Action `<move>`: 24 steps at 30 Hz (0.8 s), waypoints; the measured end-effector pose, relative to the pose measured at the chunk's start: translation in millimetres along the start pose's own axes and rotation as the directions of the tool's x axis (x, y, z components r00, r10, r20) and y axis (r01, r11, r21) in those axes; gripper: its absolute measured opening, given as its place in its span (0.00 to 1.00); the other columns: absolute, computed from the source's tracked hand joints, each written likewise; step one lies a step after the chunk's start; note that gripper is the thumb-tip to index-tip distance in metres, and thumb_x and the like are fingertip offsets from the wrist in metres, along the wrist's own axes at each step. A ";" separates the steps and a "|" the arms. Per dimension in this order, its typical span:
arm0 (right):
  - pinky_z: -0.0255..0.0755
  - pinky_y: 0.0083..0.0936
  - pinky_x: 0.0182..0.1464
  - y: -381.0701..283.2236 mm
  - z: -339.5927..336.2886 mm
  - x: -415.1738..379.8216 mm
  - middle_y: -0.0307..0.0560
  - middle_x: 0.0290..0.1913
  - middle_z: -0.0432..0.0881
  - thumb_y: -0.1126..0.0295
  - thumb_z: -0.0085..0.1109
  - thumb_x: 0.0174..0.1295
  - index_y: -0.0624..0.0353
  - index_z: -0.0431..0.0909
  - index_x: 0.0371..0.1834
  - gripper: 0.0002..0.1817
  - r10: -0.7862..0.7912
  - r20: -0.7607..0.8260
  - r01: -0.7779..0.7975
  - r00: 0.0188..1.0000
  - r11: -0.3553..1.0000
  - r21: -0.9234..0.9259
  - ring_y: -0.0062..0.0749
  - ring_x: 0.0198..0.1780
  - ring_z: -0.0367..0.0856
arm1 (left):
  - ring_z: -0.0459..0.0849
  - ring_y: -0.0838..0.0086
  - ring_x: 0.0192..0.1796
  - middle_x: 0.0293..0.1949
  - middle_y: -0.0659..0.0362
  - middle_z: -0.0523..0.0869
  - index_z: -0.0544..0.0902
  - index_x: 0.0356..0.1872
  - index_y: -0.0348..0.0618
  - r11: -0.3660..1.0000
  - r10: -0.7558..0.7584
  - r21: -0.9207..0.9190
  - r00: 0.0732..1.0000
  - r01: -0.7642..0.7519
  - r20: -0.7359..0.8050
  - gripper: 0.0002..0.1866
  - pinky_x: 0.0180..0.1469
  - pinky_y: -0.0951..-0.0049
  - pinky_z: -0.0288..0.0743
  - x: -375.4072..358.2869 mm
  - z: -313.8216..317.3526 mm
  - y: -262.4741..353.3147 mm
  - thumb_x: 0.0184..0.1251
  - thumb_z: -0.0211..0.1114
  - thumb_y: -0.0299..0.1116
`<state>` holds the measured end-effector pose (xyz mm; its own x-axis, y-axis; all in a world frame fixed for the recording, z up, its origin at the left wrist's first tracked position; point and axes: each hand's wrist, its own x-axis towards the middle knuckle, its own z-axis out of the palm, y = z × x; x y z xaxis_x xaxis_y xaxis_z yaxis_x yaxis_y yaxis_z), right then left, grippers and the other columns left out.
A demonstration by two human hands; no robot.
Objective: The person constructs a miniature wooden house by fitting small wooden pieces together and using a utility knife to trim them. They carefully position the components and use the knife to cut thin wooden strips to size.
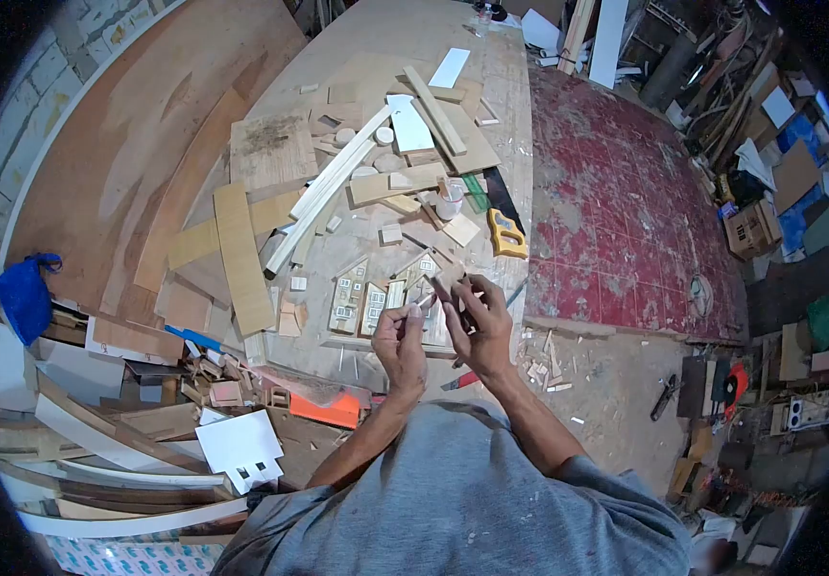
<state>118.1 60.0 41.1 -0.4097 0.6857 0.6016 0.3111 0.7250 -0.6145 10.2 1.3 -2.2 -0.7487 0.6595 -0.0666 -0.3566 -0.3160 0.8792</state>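
Both hands are raised close together over the near edge of the workbench. My left hand (401, 344) is closed, thumb and fingertips pinched on a small pale piece too tiny to name. My right hand (481, 324) has its fingers curled around a small brown wooden piece (449, 279), close to my left fingertips. Just beyond the hands lie small wooden model house fronts (347, 300) with pale window frames and pointed tops. My hands partly cover the ones on the right.
Wood strips (333, 187), a plastic cup (450, 198) and a yellow-handled saw (506, 233) lie farther up the workbench (366, 38). Offcuts and an orange object (326, 409) are at the lower left. Red flooring (616, 211) extends on the right, with wood chips nearer me.
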 end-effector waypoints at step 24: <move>0.74 0.36 0.61 0.3 11.2 16.3 0.63 0.60 0.75 0.81 0.68 0.60 0.63 0.76 0.56 0.21 0.052 -0.149 -0.012 0.987 0.966 0.258 0.51 0.62 0.77 | 0.82 0.79 0.39 0.46 0.44 0.88 0.73 0.44 0.33 0.861 0.325 0.320 0.912 -0.395 0.250 0.04 0.38 0.78 0.76 -10.9 5.8 23.1 0.78 0.58 0.23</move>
<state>101.9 70.7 44.9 -0.2606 0.7243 0.6383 0.0841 0.6757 -0.7324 13.4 -9.2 21.7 -0.6589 0.6693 0.3435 0.1677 -0.3144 0.9344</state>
